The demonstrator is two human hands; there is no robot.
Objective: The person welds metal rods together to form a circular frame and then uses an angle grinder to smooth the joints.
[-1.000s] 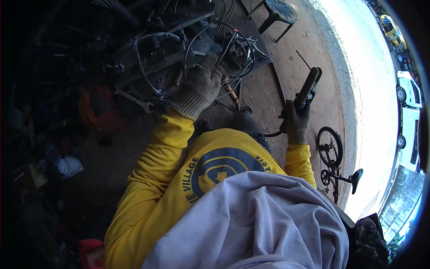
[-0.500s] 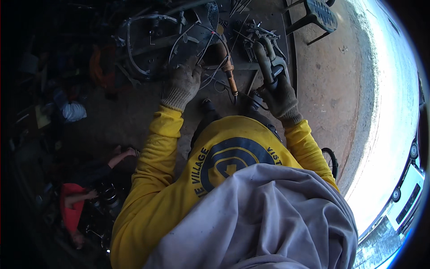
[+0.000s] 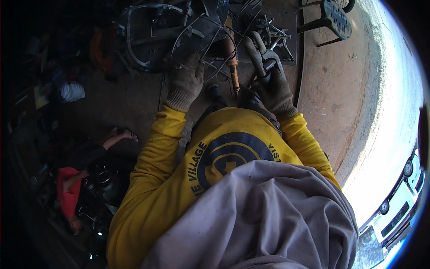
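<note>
My left hand (image 3: 185,85), in a grey knit glove, is at the near edge of the dark worktable (image 3: 215,62). Its thumb stands apart from the fingers, whose tips are dim, and I see nothing held. Gloved the same way, my right hand (image 3: 274,93) is closed around a grey metal tool (image 3: 263,56) with two thick, rounded arms and a dark cylindrical part near the palm. Between my hands lies an orange-brown, cylindrical-handled tool (image 3: 231,60), a cable at its near end. Thin dark wires (image 3: 210,45) loop beside it, close to my left fingers.
A curved metal frame (image 3: 128,38) lies at the table's far left. Several metal hand tools (image 3: 280,38) are piled at the right. A plastic chair (image 3: 336,20) stands beyond the table's right side. At lower left is a person in red (image 3: 68,193) beside dark machinery.
The grey tool in my right hand has moved left, nearer the orange-brown tool. My left hand has shifted only slightly. The whole view has turned a little.
</note>
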